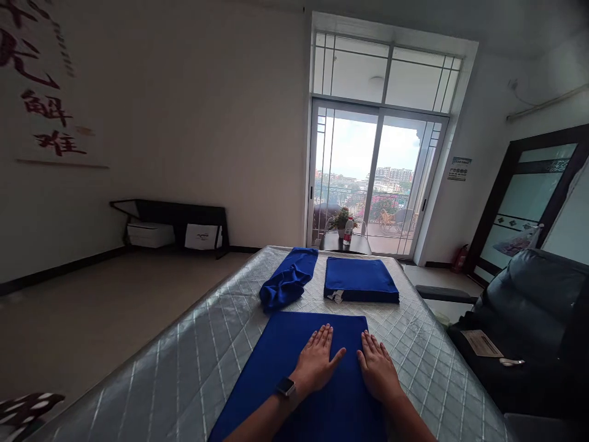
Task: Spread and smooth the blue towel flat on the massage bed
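Note:
A blue cloth [276, 362] lies spread flat on the quilted silver mattress [184, 362] in front of me. My left hand [317, 359], with a watch [285, 386] on its wrist, rests palm down on the cloth, fingers straight and thumb out. At the cloth's right edge my right hand [376, 362] also lies flat, fingers stretched forward. Neither hand grips anything. Beyond them sits a neat stack of folded blue cloths [361, 276] with a white tag showing. To its left is a crumpled blue cloth [289, 279].
Past the mattress's far end stands a small table [347, 244] with a bottle [348, 231] and potted plant [341, 221], before glass sliding doors [350, 178]. A black leather chair [529, 319] is at the right. A low black bench [179, 212] stands by the left wall.

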Demonstrator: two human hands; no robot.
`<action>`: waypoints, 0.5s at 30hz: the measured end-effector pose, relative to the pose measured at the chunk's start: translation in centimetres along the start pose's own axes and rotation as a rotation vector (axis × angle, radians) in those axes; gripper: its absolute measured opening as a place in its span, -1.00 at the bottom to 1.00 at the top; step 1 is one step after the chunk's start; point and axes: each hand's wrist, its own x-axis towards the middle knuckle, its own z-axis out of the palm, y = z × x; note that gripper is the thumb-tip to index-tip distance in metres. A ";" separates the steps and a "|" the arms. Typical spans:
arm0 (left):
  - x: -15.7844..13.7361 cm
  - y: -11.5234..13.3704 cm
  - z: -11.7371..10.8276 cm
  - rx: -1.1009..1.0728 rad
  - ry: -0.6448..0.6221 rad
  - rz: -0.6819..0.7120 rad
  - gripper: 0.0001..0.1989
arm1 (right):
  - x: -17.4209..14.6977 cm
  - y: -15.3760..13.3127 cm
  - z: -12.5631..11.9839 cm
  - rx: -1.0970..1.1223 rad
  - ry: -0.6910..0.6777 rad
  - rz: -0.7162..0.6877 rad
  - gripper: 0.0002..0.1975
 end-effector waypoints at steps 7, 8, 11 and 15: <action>-0.6 -3.7 0.4 0.027 0.041 -0.011 -0.18 | 0.2 0.1 0.3 0.003 0.007 0.007 -0.36; -0.7 -4.0 0.4 0.028 0.048 -0.010 -0.19 | 0.2 0.1 0.3 0.003 0.009 0.009 -0.36; -0.8 -4.5 0.5 0.026 0.056 -0.014 -0.20 | 0.3 0.2 0.4 0.002 0.009 0.010 -0.35; -0.8 -4.3 0.2 0.021 0.044 -0.022 -0.14 | 0.4 0.2 0.4 -0.006 0.003 0.007 -0.35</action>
